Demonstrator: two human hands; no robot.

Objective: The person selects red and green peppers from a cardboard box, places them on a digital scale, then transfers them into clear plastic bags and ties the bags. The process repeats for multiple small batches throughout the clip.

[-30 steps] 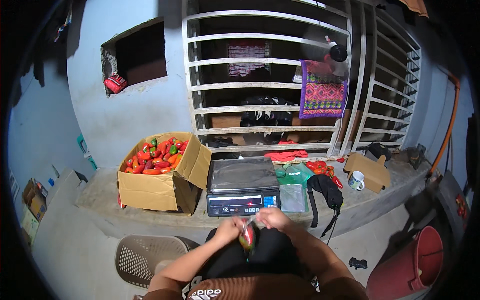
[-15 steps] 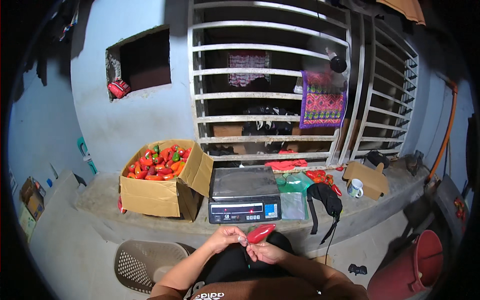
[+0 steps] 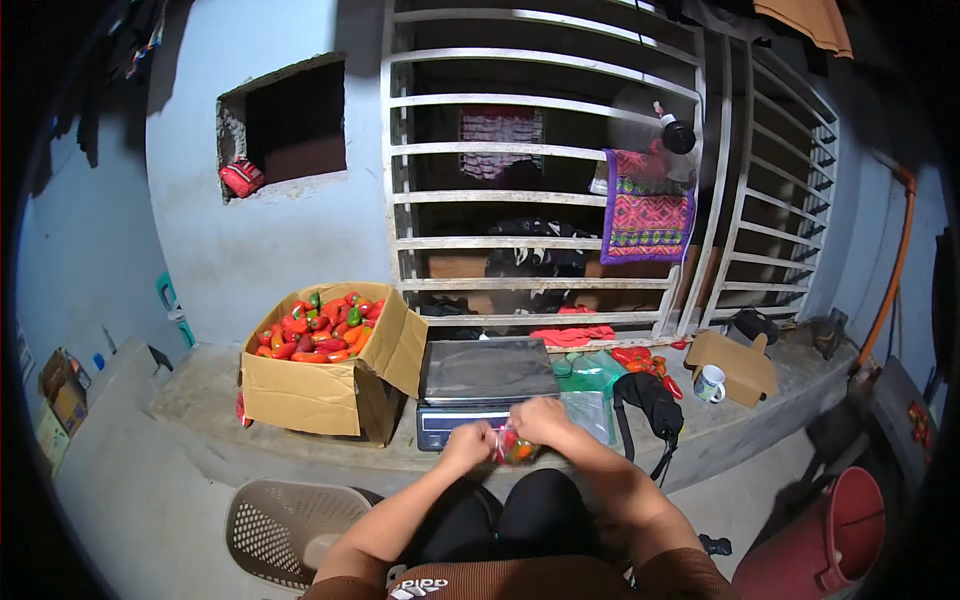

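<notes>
Head camera looks down on the person's lap at the bottom centre of the frame, where both forearms come up from the lower edge. The left hand (image 3: 468, 445) and the right hand (image 3: 543, 422) meet just below the middle of the frame, and both are closed with pinching fingers on a small clear plastic bag of red and green peppers (image 3: 515, 447). The bag is mostly covered by the fingers, so its opening and how full it is cannot be made out. The dark trousers and the brown ribbed sleeve hems are cut off by the lower edge.

At the lower left, a beige perforated plastic basket (image 3: 285, 525) lies on the floor, partly hidden behind the left arm. At the lower right, a red plastic bucket (image 3: 825, 540) is cut by the dark rim of the frame.

Just above the hands, on the grey concrete ledge (image 3: 200, 395), stands a digital weighing scale with a steel platform (image 3: 487, 372); its display is partly hidden by the hands. To the left of it is an open brown cardboard box full of red, orange and green peppers (image 3: 320, 375). To the right lie clear plastic bags (image 3: 592, 385), a black bag with a strap (image 3: 650, 400), a white mug (image 3: 710, 382) and a small brown cardboard box (image 3: 740, 362).

Further up is a white metal window grille (image 3: 545, 170), with a purple patterned cloth (image 3: 645, 215) hanging on it. Behind the bars the room is dark and hard to read.
</notes>
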